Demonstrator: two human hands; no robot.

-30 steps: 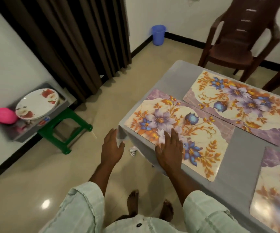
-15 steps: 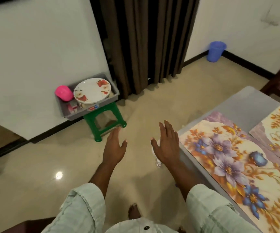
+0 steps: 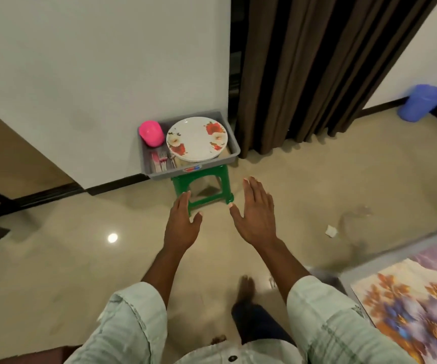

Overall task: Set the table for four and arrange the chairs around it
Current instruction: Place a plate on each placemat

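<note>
A grey tray [image 3: 234,155] sits on a green stool [image 3: 201,186] against the white wall. In it lie a white plate with red flowers [image 3: 197,139], a pink cup [image 3: 151,133] and pink-handled cutlery [image 3: 161,161]. My left hand [image 3: 183,223] and my right hand [image 3: 256,211] are stretched out over the floor in front of the stool, fingers straight, holding nothing. At the bottom right the grey table [image 3: 356,271] shows a corner with a floral placemat [image 3: 417,298] on it.
Dark brown curtains [image 3: 317,69] hang to the right of the tray. A blue bucket [image 3: 420,102] stands by the far wall. A scrap of white paper [image 3: 330,230] lies on the tiled floor. My bare foot [image 3: 246,287] is below my hands.
My view has swung left, away from the table toward the stool and tray. My right hand has left the placemat; both hands now reach toward the tray, which is nearer.
</note>
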